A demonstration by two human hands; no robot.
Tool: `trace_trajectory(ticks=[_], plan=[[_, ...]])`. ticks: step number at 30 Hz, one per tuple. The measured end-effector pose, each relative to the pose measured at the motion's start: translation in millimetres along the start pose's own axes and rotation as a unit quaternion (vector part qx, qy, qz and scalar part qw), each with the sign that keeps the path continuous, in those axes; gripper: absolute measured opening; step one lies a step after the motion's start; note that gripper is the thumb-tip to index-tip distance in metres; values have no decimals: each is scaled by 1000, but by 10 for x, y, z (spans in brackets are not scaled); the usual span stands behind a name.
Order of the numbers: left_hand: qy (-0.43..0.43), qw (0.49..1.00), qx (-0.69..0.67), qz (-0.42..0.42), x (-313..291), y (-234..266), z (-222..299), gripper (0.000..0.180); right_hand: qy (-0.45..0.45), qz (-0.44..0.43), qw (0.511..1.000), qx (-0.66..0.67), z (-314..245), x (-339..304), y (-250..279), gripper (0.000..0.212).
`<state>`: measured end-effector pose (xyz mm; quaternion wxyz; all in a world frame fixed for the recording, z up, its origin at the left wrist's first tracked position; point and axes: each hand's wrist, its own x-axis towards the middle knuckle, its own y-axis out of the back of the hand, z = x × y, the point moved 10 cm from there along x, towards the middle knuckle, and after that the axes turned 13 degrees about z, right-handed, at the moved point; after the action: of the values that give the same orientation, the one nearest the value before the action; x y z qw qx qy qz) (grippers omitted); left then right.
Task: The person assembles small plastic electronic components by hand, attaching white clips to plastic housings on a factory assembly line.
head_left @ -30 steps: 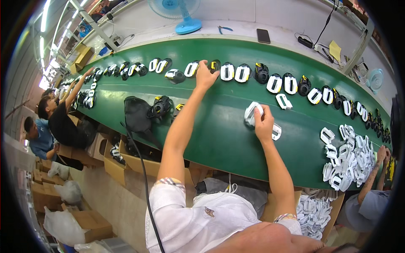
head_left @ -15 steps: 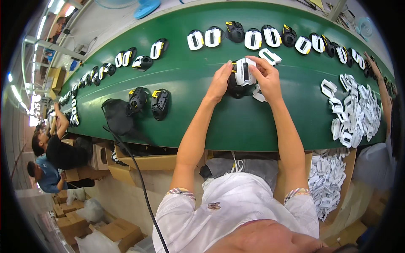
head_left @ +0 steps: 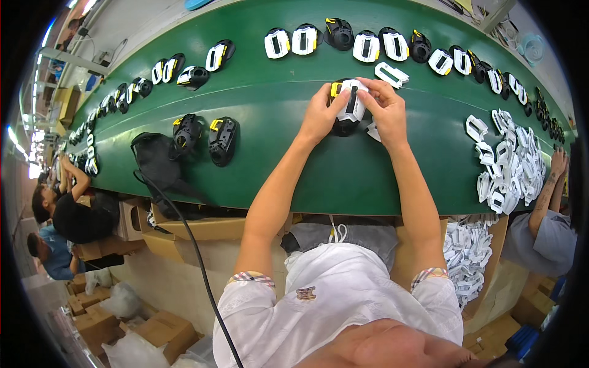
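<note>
A black rounded plastic housing with a yellow tab stands on the green table in front of me. A white slotted frame lies over its top. My left hand grips the left side, its thumb on the white frame. My right hand holds the right side, with thumb and fingers closed on the frame's upper edge. Partly hidden under my right hand is a loose white frame. Another white frame lies just beyond my fingers.
Several black housings, many with white frames, line the far side. Two black housings and a black bag with a cable sit left. A pile of white frames lies right, above a filled carton. Co-workers' hands are at the table's ends.
My view has shifted slightly. Both hands stay on the housing and frame, which now look a little tilted. The right-hand co-worker's arm has come back from the far row to the near edge.
</note>
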<state>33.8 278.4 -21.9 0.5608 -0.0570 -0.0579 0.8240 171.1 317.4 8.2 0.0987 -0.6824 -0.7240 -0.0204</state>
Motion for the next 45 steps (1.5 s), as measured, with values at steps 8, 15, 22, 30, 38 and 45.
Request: trace_trajectory(ticks=[8, 15, 22, 30, 38, 45], plan=[[-78, 991, 112, -6, -36, 12, 203, 35, -161, -72, 984, 39, 243, -160, -139, 30], [-165, 963, 210, 29, -67, 30, 389, 38, 138, 30, 974, -178, -361, -185, -110, 28], [-200, 944, 258, 45, -155, -5, 456, 42, 79, 48, 994, -66, -281, -194, 10, 24], [-202, 966, 159, 19, -203, -52, 473, 26, -33, 23, 999, 16, -49, -161, -11, 28], [-174, 979, 102, 37, -134, 78, 435, 26, -108, -105, 988, 36, -88, -235, -211, 31], [-80, 996, -27, -33, -119, -8, 321, 21, -98, -117, 988, 10, -26, -222, -131, 28]])
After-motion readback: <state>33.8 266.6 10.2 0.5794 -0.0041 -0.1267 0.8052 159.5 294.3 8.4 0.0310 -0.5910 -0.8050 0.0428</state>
